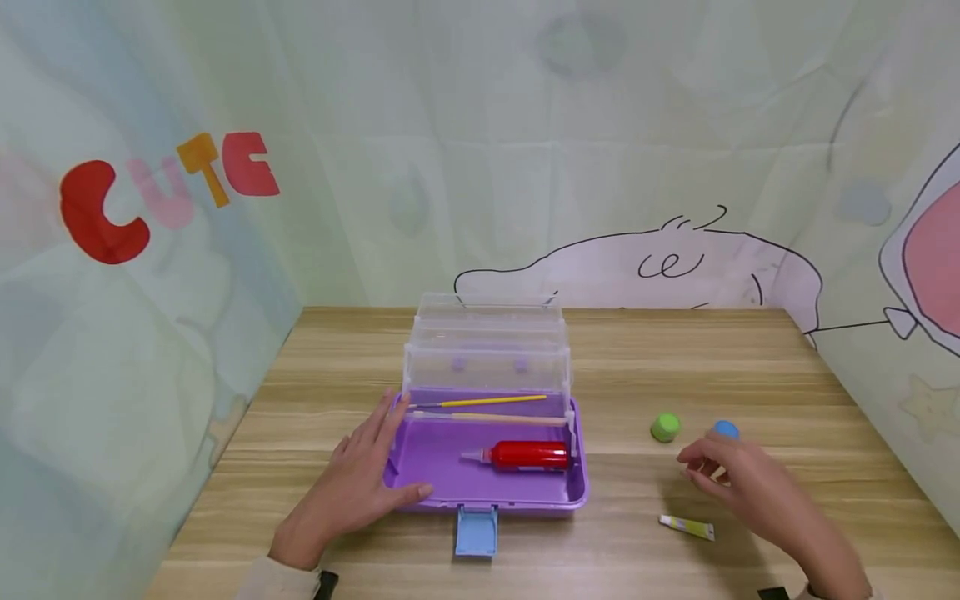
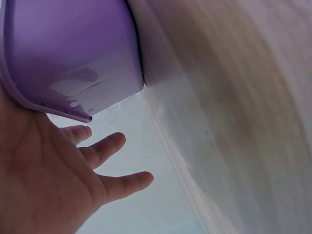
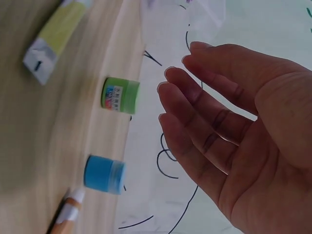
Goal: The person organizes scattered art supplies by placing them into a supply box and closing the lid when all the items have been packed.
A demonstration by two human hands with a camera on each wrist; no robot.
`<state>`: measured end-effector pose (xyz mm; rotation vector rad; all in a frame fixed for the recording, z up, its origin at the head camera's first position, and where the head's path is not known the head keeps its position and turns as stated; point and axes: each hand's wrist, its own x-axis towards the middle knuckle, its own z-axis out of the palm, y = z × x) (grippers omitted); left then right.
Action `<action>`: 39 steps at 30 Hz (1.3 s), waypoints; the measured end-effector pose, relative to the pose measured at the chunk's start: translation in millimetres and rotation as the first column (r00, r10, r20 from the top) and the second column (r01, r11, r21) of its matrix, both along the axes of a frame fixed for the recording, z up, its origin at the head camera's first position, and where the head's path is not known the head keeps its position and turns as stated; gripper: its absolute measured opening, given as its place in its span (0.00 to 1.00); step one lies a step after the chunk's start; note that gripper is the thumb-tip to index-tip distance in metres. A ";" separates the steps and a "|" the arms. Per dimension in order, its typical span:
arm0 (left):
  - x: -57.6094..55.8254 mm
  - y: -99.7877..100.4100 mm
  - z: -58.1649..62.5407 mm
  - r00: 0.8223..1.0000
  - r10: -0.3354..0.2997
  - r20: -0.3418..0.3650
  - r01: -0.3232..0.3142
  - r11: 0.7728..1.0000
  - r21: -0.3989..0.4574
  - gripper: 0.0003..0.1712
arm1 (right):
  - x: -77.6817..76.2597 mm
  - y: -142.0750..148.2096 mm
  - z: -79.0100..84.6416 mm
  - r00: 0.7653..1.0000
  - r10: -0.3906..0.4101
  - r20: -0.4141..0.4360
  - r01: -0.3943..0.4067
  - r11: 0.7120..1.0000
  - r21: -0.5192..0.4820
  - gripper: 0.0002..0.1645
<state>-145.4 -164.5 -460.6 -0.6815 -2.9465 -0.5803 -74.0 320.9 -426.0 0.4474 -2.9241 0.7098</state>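
A purple plastic box [image 1: 442, 479] with its clear lid [image 1: 487, 367] raised stands on the table. My left hand [image 1: 360, 483] rests along the box's left rim, fingers spread and thumb on the front corner. Inside lie a red bottle [image 1: 531, 455] with a pointed nozzle, a yellow paintbrush [image 1: 495, 402] and a wooden-handled brush [image 1: 510, 418]. Over the table at the right, my right hand [image 1: 753, 483] hovers empty with loosely bent fingers. Near it are a green jar [image 3: 122, 96], a blue jar [image 3: 100, 174] and a small yellow tube [image 1: 687, 527].
The box's light blue latch [image 1: 476, 532] hangs down at the front. In the right wrist view, an orange-brown, pen-like thing [image 3: 66, 219] with a white band lies beside the blue jar. Printed cloth walls [image 1: 480, 167] stand behind and at both sides of the table.
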 end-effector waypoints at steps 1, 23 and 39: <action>0.0 0.1 0.0 1.000 -0.001 0.002 0.001 1.000 0.001 0.67 | 1.9 1.3 -1.9 1.000 -0.009 0.022 0.009 1.000 -0.003 0.08; -0.5 0.3 -2.1 1.000 0.015 0.017 -0.015 1.000 0.004 0.67 | 27.5 3.1 -45.3 0.994 -0.093 0.057 0.088 0.993 0.083 0.13; -0.2 -0.4 -2.9 1.000 0.015 0.009 -0.016 1.000 0.010 0.66 | 29.5 1.2 -48.0 0.974 -0.094 0.207 0.079 0.994 0.079 0.11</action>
